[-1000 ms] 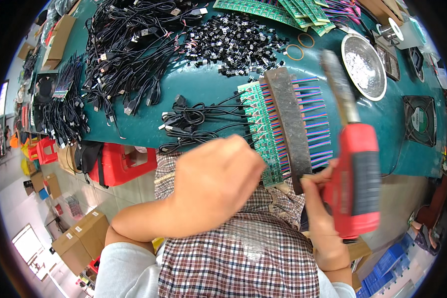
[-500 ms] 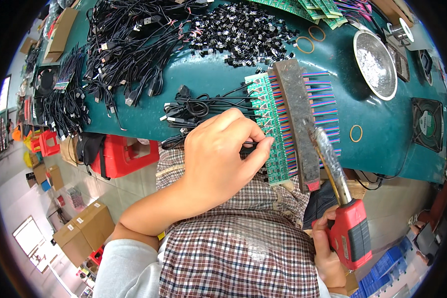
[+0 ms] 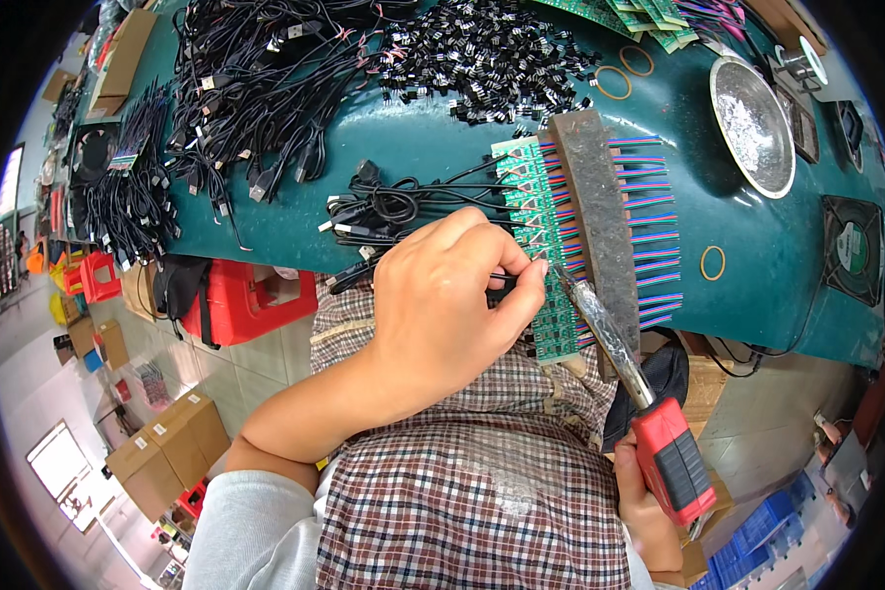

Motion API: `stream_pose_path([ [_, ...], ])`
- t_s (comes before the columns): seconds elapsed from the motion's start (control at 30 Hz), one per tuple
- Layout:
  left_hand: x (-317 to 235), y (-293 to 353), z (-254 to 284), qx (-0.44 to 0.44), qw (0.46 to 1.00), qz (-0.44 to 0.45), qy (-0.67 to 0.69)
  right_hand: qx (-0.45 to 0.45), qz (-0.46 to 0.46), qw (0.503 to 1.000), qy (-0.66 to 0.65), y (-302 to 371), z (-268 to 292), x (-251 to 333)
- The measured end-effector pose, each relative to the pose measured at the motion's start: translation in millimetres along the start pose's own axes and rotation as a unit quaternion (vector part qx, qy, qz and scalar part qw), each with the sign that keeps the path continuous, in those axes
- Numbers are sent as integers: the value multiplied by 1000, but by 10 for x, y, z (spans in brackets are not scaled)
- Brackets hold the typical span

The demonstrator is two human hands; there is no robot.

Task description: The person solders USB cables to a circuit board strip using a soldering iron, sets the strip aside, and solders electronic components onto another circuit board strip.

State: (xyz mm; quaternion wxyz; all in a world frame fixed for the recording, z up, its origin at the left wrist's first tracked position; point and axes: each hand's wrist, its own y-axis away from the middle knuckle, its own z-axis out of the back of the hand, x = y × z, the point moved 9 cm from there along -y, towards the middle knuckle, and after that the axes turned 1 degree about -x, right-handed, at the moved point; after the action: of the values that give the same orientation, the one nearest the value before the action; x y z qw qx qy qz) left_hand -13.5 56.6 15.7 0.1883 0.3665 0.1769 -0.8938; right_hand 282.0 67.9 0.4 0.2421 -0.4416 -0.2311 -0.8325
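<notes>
My left hand (image 3: 452, 290) is closed in a pinch on a black cable, its fingertips at the edge of a green circuit board panel (image 3: 557, 339). The cable's end is mostly hidden by the fingers. My right hand (image 3: 644, 516) grips a soldering iron (image 3: 674, 457) with a red and black handle. The iron's tip reaches the panel just beside my left fingertips. A dark, heavy bar (image 3: 600, 216) lies across the ribbon wires (image 3: 656, 236) that run out of the panel's right side. Several black USB cables (image 3: 393, 205) extend left from the panel's upper part.
Behind lie a heap of black cables (image 3: 256, 79) and a pile of small black connectors (image 3: 492, 59). A metal bowl (image 3: 752, 128) stands at the right, with a square fan (image 3: 849, 246) nearer the edge. Rubber bands (image 3: 713, 264) and more green boards (image 3: 649, 15) are on the table.
The soldering iron has swung left, its tip moving from over the dark bar to the panel beside my left fingertips. My left hand keeps its pinch, almost unmoved.
</notes>
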Motion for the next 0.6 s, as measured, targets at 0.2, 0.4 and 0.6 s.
stream_pose_path([
  [0.2, -5, -2, -7, -4, 1000, -5, -9, -26, 18, 999, 1, -175, -3, 180],
  [0.4, -15, 3, 6, -5, 1000, -9, -14, -25, 55, 997, 41, -164, 29, 257],
  [0.6, -22, -3, 3, -7, 1000, -14, -14, -49, 17, 998, 26, -281, 46, 329],
])
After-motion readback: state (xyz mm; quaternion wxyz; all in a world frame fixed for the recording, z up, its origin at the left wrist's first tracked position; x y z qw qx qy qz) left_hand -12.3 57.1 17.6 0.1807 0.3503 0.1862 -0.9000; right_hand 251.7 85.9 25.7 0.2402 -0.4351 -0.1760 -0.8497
